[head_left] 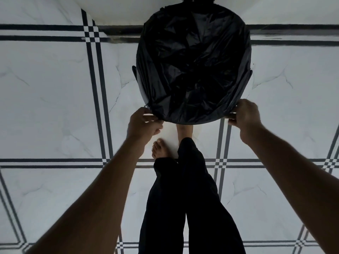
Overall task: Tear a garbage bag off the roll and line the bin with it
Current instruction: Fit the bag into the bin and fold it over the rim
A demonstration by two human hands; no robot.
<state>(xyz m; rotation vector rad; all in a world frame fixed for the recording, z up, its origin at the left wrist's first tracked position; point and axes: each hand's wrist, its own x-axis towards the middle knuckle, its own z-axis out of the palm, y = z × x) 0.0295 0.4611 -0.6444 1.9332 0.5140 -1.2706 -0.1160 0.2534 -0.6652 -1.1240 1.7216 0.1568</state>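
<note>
A round bin (141,88) stands on the tiled floor straight ahead of me. A black garbage bag (192,66) fills its mouth and folds over the rim almost all the way round. My left hand (143,123) pinches the bag's edge at the near left of the rim. On the near right, my right hand (244,116) grips the bag's edge over the rim. The bin's body is mostly hidden under the plastic. No roll of bags is in view.
The floor (55,107) is white marble-look tile with dark striped borders. My bare feet (159,149) and black trousers (183,198) stand just below the bin. A white wall base (119,15) runs behind the bin.
</note>
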